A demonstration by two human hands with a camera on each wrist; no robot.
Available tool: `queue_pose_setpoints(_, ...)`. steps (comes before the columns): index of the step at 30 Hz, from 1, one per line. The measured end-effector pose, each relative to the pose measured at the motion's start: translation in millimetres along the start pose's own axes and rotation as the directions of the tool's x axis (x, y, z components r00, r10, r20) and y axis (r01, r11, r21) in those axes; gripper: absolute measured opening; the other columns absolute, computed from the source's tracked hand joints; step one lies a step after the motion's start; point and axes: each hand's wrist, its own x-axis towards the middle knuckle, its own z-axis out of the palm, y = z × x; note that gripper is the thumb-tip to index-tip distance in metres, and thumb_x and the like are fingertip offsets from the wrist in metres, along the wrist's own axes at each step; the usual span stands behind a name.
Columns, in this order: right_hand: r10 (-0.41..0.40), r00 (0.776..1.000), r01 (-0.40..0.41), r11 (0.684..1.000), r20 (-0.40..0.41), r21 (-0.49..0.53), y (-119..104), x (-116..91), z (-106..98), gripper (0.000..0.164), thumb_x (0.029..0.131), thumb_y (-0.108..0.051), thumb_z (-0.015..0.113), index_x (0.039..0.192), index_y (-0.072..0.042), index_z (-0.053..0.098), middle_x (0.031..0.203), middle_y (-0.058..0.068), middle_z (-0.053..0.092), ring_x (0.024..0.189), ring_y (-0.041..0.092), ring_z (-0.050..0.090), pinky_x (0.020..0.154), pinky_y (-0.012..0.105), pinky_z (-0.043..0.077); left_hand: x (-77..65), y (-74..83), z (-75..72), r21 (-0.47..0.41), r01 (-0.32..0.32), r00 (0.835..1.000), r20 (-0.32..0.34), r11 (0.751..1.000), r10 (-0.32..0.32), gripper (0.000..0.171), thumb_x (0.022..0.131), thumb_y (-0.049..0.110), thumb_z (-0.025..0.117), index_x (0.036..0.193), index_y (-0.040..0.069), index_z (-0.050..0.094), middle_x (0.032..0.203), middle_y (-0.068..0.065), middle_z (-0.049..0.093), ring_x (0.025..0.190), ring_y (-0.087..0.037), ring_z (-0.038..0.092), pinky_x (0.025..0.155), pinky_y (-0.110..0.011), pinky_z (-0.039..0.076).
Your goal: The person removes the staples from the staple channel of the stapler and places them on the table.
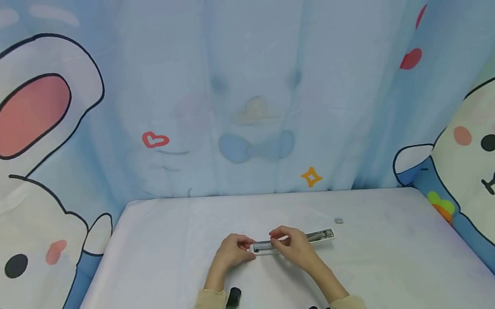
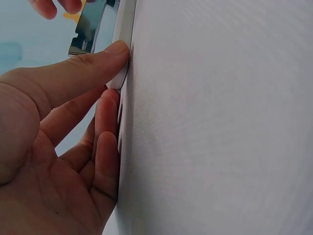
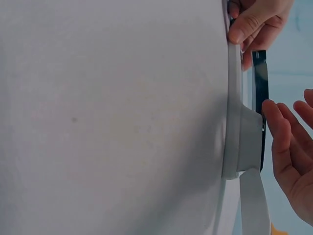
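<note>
An opened white stapler [image 1: 320, 235] lies lengthwise on the white table, its dark metal magazine [image 3: 260, 81] exposed above the pale base [image 3: 234, 122]. My left hand [image 1: 232, 249] pinches the stapler's left end, thumb on the near side, other fingers behind and below it; the left wrist view shows this grip [image 2: 73, 122]. Over the middle of the stapler is my right hand [image 1: 293, 244]. In the right wrist view its fingers [image 3: 281, 132] are loosely bent, one fingertip at the magazine, with nothing visible held. A small grey block [image 1: 339, 221], perhaps staples, lies beyond the stapler's right end.
The white cloth-covered table [image 1: 152, 283] spreads around both hands. Behind it hangs a light blue curtain [image 1: 249, 75] printed with cartoon animals. Black straps or mounts [image 1: 233, 298] sit at both wrists.
</note>
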Motion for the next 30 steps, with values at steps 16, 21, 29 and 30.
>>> queue_pose_setpoints(16, -0.086, 0.995, 0.085, 0.996, 0.055, 0.01, -1, -3, 16, 0.012, 0.091, -0.004, 0.067, 0.102, -0.001, 0.071, 0.098, 0.009, 0.071, 0.079, 0.016, 0.067, 0.071, 0.027, 0.054, 1.1, -1.6, -0.6, -0.003, -0.004, 1.0, 0.004, 1.0, 0.004, 0.027, 0.071, 0.001, 0.084, 0.096, 0.002, 0.076, 0.076, -0.001, 0.058, 0.065, -0.008, 0.048, 0.062, -0.024, 0.042)
queue_pose_setpoints(21, -0.061, 0.998, 0.061, 0.998, 0.025, 0.023, -1, -3, 13, 0.011, 0.091, -0.003, 0.068, 0.101, -0.001, 0.071, 0.097, 0.008, 0.071, 0.08, 0.017, 0.065, 0.07, 0.027, 0.053, 2.3, -0.6, 0.4, -0.008, -0.01, 1.0, -0.004, 1.0, 0.01, 0.028, 0.071, 0.002, 0.084, 0.097, 0.002, 0.075, 0.077, -0.002, 0.059, 0.065, -0.009, 0.048, 0.062, -0.025, 0.042)
queue_pose_setpoints(29, 0.01, 0.998, -0.01, 1.0, -0.056, -0.008, 3, -6, 9, 0.01, 0.087, 0.0, 0.069, 0.096, -0.002, 0.073, 0.092, 0.005, 0.071, 0.074, 0.013, 0.06, 0.066, 0.026, 0.05, 2.0, 0.2, 1.2, -0.002, 0.007, 1.0, -0.001, 1.0, -0.007, 0.027, 0.07, 0.0, 0.084, 0.097, 0.002, 0.076, 0.077, -0.003, 0.059, 0.065, -0.009, 0.048, 0.062, -0.024, 0.041)
queue_pose_setpoints(30, 0.008, 0.998, -0.008, 1.0, -0.059, -0.011, 4, -6, 9, 0.01, 0.087, 0.0, 0.069, 0.096, -0.002, 0.073, 0.092, 0.005, 0.071, 0.074, 0.012, 0.06, 0.066, 0.025, 0.049, 1.6, 0.1, 0.8, -0.003, 0.006, 1.0, -0.003, 1.0, -0.006, 0.027, 0.07, 0.0, 0.084, 0.096, 0.002, 0.076, 0.077, -0.003, 0.06, 0.065, -0.009, 0.048, 0.062, -0.024, 0.041)
